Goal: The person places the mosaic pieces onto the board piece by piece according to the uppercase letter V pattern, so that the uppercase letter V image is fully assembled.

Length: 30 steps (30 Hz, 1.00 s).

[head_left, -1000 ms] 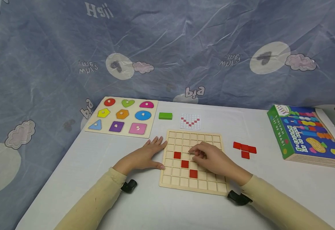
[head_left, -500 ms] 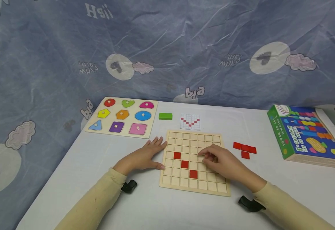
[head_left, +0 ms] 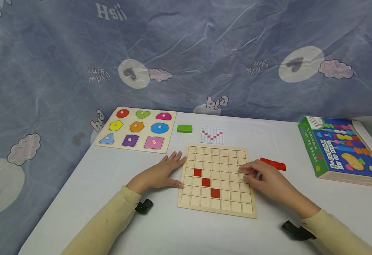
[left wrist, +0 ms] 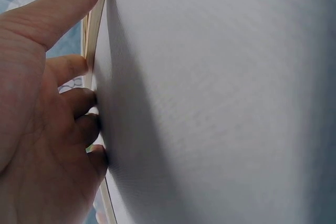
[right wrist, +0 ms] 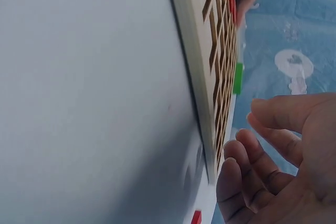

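A wooden grid board [head_left: 201, 206] lies on the table, with three red square tiles in a diagonal; the lowest red tile [head_left: 215, 193] is nearest the person. My left hand [head_left: 158, 173] rests at the board's left edge with fingers spread and thumb and fingertips touching the rim. Over the board's right edge hovers my right hand [head_left: 268, 180], its fingers loosely bent. Nothing shows between thumb and fingertips [right wrist: 257, 104] in the right wrist view. Just behind that hand lie loose red tiles [head_left: 273, 164], partly hidden by it.
A pattern card [head_left: 212, 135] lies behind the board, beside a green block [head_left: 184, 129]. The knobbed shape puzzle [head_left: 125, 146] stays at the back left. At the right is a colourful bead-set box [head_left: 345, 150]. A patterned blue cloth [head_left: 186, 46] hangs behind the table.
My right hand has moved rightward from over the board's middle to its right edge, now covering the front loose tile. The left hand stays in place, and the three tiles on the board are unchanged.
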Tool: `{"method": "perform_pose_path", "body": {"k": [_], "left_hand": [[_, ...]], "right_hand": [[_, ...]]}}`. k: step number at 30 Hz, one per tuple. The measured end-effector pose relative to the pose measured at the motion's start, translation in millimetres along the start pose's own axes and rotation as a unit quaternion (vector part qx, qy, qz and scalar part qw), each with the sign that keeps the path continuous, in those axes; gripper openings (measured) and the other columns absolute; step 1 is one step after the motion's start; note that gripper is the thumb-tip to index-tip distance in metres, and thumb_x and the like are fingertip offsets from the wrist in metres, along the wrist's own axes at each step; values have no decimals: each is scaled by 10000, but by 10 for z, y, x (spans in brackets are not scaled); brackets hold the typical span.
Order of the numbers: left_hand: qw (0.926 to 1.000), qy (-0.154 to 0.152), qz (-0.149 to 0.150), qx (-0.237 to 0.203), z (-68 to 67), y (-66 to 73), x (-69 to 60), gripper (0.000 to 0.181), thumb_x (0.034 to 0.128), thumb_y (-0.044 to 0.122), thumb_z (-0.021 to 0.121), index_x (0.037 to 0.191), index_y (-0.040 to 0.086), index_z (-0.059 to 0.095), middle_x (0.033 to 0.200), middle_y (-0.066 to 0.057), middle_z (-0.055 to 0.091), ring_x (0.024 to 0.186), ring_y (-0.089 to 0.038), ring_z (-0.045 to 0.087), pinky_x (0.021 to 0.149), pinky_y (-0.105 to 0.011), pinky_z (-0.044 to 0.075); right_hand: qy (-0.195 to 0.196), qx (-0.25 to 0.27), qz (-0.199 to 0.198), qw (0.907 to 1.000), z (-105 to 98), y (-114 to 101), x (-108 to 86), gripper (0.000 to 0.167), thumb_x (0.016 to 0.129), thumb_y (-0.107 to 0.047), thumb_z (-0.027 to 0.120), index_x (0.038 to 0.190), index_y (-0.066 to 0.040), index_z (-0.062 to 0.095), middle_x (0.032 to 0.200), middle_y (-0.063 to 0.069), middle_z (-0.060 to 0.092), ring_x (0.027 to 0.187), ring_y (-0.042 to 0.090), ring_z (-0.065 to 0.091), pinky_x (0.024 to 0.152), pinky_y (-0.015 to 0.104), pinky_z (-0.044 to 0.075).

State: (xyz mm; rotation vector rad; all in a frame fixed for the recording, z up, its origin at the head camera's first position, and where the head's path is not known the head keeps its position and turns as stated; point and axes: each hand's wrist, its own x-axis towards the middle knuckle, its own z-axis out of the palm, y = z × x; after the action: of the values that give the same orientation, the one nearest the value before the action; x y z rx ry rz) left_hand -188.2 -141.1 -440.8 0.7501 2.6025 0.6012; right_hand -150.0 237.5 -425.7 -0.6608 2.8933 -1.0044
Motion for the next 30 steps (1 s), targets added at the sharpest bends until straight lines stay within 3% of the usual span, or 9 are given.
{"method": "perform_pose_path", "body": {"k": [7,14,19,30], "left_hand": [[10000,-2,-8,-13,7,-11,8,1039,818,475,828,1625,153,259,1698,-87,120,1570,-268,27,1268,-444,41],[10000,5,32,14,18,-27,18,1036,820,480,825,1627,161,257,1698,-87,123,1570,-270,28,1268,-445,37],[10000,13,2,31,21,-30,22,1041,816,482,828,1627,165,257,1699,-82,124,1571,-261,27,1268,-441,41],[10000,8,32,5,10,-22,10,1039,819,478,827,1627,163,255,1698,-83,124,1571,-264,30,1269,-438,40]], "right_hand": [[188,-277,-93,9994,-143,217,-56,253,933,-113,747,1181,-154,719,977,-73,635,824,53,545,690,234,483],[273,-643,206,9973,-267,446,-128,276,921,-141,767,1194,-147,725,933,-34,596,785,81,508,643,251,437],[303,-808,397,9955,-341,570,-185,293,903,-128,779,1190,-158,727,946,-20,596,789,85,525,648,244,467],[213,-893,677,9935,-383,700,-216,329,882,-81,789,1202,-108,716,929,11,573,796,150,497,607,242,408]]}}
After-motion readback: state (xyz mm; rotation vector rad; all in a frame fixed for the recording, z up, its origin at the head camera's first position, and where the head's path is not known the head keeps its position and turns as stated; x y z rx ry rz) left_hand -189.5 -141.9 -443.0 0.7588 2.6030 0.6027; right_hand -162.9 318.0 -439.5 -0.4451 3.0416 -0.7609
